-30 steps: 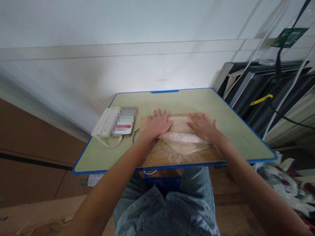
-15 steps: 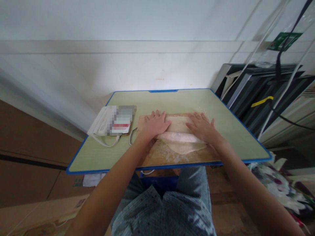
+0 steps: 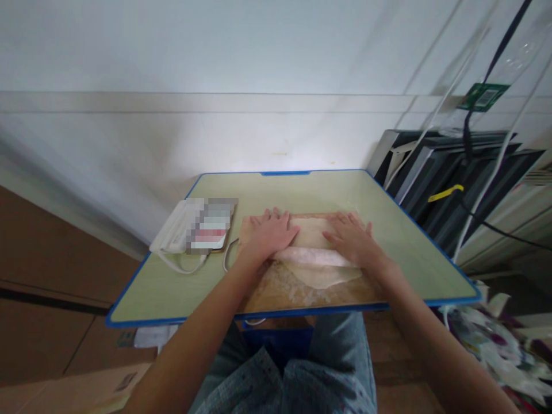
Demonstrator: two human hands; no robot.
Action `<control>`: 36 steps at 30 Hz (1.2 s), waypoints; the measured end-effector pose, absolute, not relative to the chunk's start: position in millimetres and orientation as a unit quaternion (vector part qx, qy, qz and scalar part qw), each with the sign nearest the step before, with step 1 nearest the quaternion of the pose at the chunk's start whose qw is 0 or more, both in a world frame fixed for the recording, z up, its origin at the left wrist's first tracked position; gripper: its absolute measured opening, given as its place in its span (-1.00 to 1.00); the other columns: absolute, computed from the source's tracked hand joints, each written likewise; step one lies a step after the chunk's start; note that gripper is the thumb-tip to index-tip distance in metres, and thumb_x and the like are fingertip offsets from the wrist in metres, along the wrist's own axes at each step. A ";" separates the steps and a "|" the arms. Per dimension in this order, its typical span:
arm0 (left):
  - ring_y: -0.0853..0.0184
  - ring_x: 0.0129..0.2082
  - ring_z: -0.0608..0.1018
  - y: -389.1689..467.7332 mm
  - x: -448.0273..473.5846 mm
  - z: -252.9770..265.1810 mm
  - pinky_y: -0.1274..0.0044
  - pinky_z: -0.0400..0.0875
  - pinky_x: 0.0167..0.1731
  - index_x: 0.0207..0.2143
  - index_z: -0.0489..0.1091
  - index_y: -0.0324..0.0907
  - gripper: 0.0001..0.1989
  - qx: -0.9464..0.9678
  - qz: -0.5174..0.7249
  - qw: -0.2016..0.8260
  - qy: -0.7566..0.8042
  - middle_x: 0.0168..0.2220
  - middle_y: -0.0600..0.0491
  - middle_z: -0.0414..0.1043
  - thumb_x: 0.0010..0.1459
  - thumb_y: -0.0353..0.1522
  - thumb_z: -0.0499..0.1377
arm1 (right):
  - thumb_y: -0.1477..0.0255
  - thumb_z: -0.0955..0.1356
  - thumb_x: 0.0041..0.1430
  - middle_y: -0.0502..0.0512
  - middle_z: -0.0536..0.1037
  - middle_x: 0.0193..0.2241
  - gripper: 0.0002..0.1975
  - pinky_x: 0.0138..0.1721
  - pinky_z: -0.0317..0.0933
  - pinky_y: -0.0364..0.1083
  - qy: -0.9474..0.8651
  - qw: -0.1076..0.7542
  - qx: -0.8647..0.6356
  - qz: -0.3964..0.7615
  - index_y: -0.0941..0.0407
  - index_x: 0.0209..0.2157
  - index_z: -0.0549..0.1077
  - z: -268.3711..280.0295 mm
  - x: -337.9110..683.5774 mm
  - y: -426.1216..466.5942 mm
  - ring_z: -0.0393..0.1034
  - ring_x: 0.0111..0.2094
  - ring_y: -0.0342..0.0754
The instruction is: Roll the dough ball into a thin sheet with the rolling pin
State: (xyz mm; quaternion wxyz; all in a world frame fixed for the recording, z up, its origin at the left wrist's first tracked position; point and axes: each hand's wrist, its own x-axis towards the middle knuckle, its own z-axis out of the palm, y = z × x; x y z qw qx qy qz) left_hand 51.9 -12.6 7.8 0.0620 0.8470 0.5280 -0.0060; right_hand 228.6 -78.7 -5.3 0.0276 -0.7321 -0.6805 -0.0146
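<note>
A thin, pale sheet of dough (image 3: 308, 230) lies spread over a wooden board (image 3: 276, 290). Across it runs a whitish, floury rolling pin (image 3: 317, 256), with dough showing on both its far and near sides. My left hand (image 3: 271, 233) rests flat over the pin's left end, fingers spread and pointing away from me. Over the right end lies my right hand (image 3: 351, 238), palm down, its fingers also stretched out. Both ends of the pin are hidden under my hands and wrists. Loose flour dusts the near part of the board.
The board sits on a light green table (image 3: 414, 253) with a blue rim. At its left lie a white box (image 3: 170, 230) and a phone-like device (image 3: 213, 227), partly blurred out, with a white cable. Dark panels (image 3: 440, 178) lean against the wall at the right, among hanging cords.
My view has tilted slightly upward, so the table appears lower. My hands and the rolling pin keep nearly the same place on the dough.
</note>
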 end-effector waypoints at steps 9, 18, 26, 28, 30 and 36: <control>0.00 0.28 -0.01 -47.1 42.3 9.3 -0.08 -0.29 0.12 0.21 0.05 -0.15 -0.39 0.860 0.022 0.023 0.509 0.28 -0.13 -0.03 0.26 -0.03 -0.26 | 0.27 0.03 0.28 0.15 0.04 0.27 -0.47 0.15 -0.28 0.38 -0.711 0.030 -0.699 -0.068 0.11 0.23 0.09 -9.5 219.5 -108.4 -0.21 0.28 0.18; 0.00 0.25 0.08 -30.7 44.8 9.0 -0.06 -0.11 0.10 0.21 0.06 -0.16 -0.44 0.853 0.012 0.041 0.521 0.27 -0.15 0.01 0.27 -0.07 -0.21 | 0.18 0.01 0.27 0.17 0.08 0.26 -0.43 0.12 -0.15 0.37 -0.701 0.031 -0.712 0.000 0.08 0.24 0.06 -11.4 227.4 -88.6 -0.13 0.27 0.17; -0.07 0.26 0.03 -8.1 50.4 4.4 -0.12 -0.06 0.04 0.22 0.05 -0.16 -0.40 0.843 -0.009 0.054 0.535 0.27 -0.21 -0.03 0.26 -0.06 -0.27 | 0.22 0.03 0.26 0.29 0.17 0.21 -0.44 0.05 0.00 0.36 -0.688 0.034 -0.725 -0.001 0.16 0.21 0.12 -12.6 230.4 -69.4 -0.01 0.22 0.21; -0.07 0.26 0.01 -15.2 48.5 5.5 -0.09 -0.05 0.06 0.23 0.03 -0.17 -0.38 0.846 -0.005 0.049 0.531 0.28 -0.21 -0.04 0.27 -0.06 -0.32 | 0.21 0.02 0.27 0.24 0.13 0.23 -0.44 0.05 -0.02 0.38 -0.693 0.033 -0.720 -0.006 0.12 0.23 0.09 -13.1 228.5 -77.1 -0.06 0.24 0.22; -0.03 0.28 -0.04 -31.1 44.1 7.0 -0.05 -0.10 0.10 0.25 -0.02 -0.18 -0.36 0.852 0.002 0.041 0.523 0.29 -0.17 -0.07 0.26 -0.03 -0.34 | 0.19 0.01 0.27 0.17 0.06 0.27 -0.44 0.10 -0.11 0.36 -0.705 0.030 -0.709 -0.011 0.07 0.24 0.06 -14.2 225.6 -93.4 -0.17 0.27 0.20; 0.02 0.29 -0.10 -51.2 37.4 7.3 0.00 -0.29 0.16 0.28 -0.11 -0.15 -0.31 0.863 0.023 0.026 0.504 0.30 -0.09 -0.10 0.23 0.02 -0.32 | 0.23 -0.01 0.28 0.16 -0.01 0.29 -0.43 0.16 -0.18 0.28 -0.725 0.009 -0.688 -0.020 0.10 0.28 -0.04 -13.2 222.6 -110.6 -0.24 0.29 0.14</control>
